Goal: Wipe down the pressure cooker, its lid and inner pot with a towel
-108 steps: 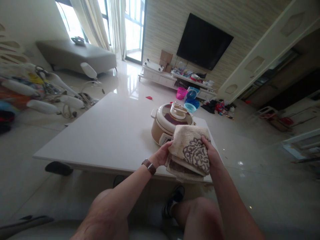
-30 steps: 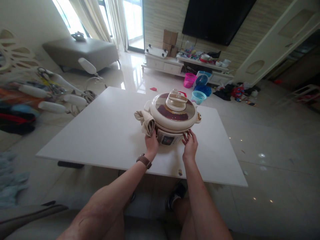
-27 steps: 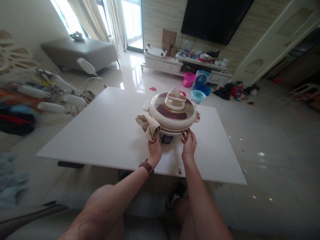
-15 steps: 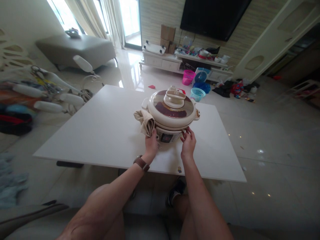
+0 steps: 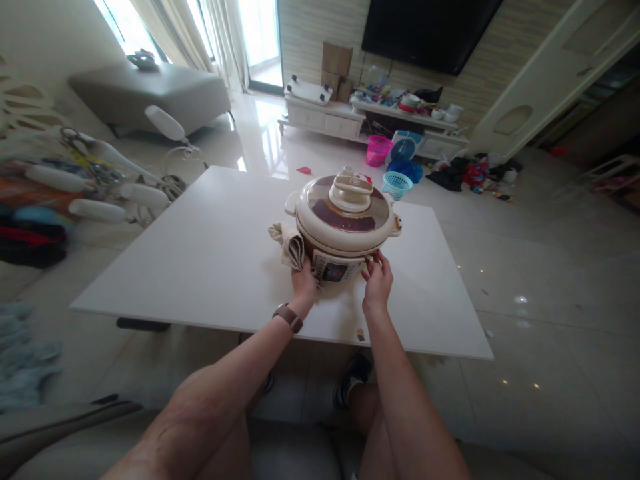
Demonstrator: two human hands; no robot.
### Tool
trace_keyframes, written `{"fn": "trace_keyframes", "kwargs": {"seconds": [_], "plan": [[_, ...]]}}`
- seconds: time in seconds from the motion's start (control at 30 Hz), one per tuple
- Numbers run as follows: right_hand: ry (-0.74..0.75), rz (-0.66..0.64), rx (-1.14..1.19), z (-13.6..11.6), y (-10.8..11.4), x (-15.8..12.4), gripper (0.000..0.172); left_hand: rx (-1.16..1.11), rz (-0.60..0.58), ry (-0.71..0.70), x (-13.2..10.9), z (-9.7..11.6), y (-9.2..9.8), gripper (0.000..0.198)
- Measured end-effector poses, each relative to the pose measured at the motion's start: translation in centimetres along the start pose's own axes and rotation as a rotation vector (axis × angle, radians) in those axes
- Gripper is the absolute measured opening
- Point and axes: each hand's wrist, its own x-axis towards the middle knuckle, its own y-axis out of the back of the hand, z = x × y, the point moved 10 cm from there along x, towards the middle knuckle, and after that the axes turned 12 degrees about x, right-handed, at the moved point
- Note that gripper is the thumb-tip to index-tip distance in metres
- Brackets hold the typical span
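A cream electric cooker (image 5: 339, 240) with a domed lid stands on the white table (image 5: 200, 240). Its lid has a dark see-through window and a raised handle (image 5: 353, 189); a small control panel faces me. At the cooker's left side my left hand (image 5: 303, 283) is closed on a folded beige cloth (image 5: 287, 245), which presses against the cooker's body. My right hand (image 5: 377, 283) touches the lower right front of the cooker, fingers bent under its rim. The thumb is apart from those fingers, and I see nothing else in that hand.
Near the table's front edge is a small sticker (image 5: 361, 335). Beyond the table, a teal basket (image 5: 397, 185) and a pink basket (image 5: 379, 151) stand on the floor before a low white cabinet (image 5: 310, 121). A white-armed stand (image 5: 145, 197) is at the left.
The view has shifted slightly. Both hands keep their places at the cooker's sides, and the cloth stays in my left hand.
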Motion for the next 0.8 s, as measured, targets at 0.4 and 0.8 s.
{"fn": "trace_keyframes", "kwargs": {"seconds": [0.4, 0.8], "plan": [[-0.052, 0.000, 0.033, 0.7, 0.0, 0.0, 0.055, -0.077, -0.104, 0.031, -7.2, 0.4, -1.1, 0.034], [0.046, 0.008, -0.058, 0.3, 0.8, 0.6, 0.050, -0.061, -0.067, -0.003, -6.3, 0.2, -1.9, 0.039]]}}
